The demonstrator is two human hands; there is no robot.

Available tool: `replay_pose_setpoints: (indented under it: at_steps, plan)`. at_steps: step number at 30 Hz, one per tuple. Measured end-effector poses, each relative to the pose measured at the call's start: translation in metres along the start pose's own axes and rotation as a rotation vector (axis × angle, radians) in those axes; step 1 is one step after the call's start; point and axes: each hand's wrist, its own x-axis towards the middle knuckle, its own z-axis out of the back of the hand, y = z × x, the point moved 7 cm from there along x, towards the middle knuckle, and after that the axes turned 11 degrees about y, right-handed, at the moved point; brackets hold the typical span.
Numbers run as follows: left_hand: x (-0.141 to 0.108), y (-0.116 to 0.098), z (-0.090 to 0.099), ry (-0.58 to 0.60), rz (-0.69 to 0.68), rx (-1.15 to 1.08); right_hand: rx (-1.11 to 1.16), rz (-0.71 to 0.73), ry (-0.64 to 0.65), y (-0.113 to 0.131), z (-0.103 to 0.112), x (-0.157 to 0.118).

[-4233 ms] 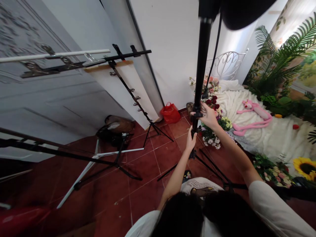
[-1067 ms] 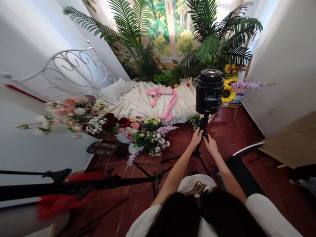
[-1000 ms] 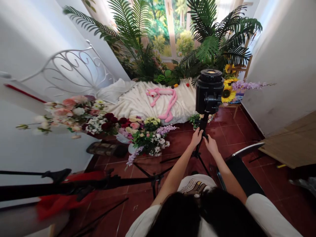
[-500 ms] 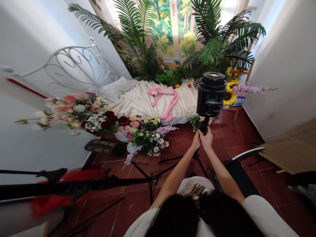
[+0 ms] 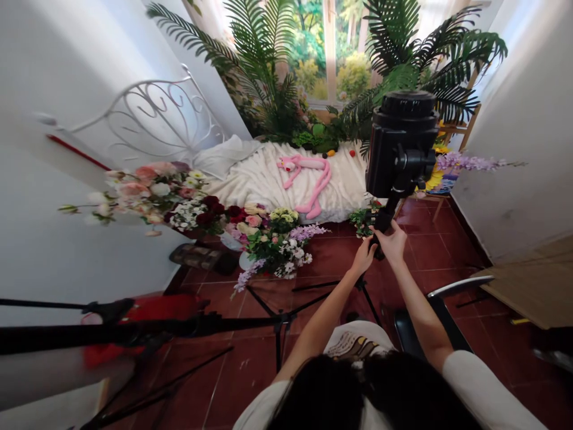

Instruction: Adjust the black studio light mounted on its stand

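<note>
A black studio light (image 5: 403, 143) stands upright on a black stand, in front of the palm leaves at the right of the bed. Just under its head, my left hand (image 5: 364, 257) is closed round the stand's pole (image 5: 384, 220). My right hand (image 5: 393, 242) grips the same pole from the other side, close beside the left. The stand's legs (image 5: 369, 301) spread on the red tiled floor between my forearms. A pink plush toy (image 5: 313, 179) lies on the cream blanket (image 5: 250, 173) beyond my hands.
Bunches of artificial flowers (image 5: 273, 239) line the bed's near side. A second black stand (image 5: 224, 324) crosses the lower left, beside a red cloth (image 5: 165, 307). A black chair (image 5: 447, 322) is right of my right forearm. Sunflowers and a wooden easel (image 5: 470, 128) stand at the back right.
The light's head looks larger and higher, and is tilted slightly to the right. Both hands have moved a little to the right with the pole. The room has shifted slightly rightward in view.
</note>
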Motion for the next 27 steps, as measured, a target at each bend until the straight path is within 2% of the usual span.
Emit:
replay_pose_setpoints:
  at_steps: [7,13,15,17,19,21,24,27]
  plan:
    - [0.000,0.006,0.001,-0.093,0.072,-0.021,0.022,0.057,-0.039,0.037,0.012,0.011]
    - [-0.002,0.007,0.002,-0.121,0.031,-0.041,0.129,0.105,0.006,0.028,0.020,0.002]
    - [-0.002,0.007,0.001,-0.121,0.027,-0.048,0.159,0.101,0.030,0.013,0.028,-0.009]
    - [-0.002,0.008,0.000,-0.119,0.036,-0.062,0.101,0.026,0.082,-0.010,0.033,-0.025]
    - [-0.002,0.010,0.000,-0.119,0.055,-0.076,-0.001,-0.120,0.159,-0.042,0.030,-0.046]
    - [-0.003,0.011,0.000,-0.126,0.073,-0.084,0.003,-0.308,0.252,-0.078,0.018,-0.067]
    - [-0.002,0.013,0.000,-0.125,0.086,-0.089,0.228,-0.522,0.327,-0.114,-0.011,-0.091]
    - [-0.002,0.013,-0.001,-0.109,0.086,-0.085,0.551,-0.597,0.272,-0.123,-0.034,-0.097]
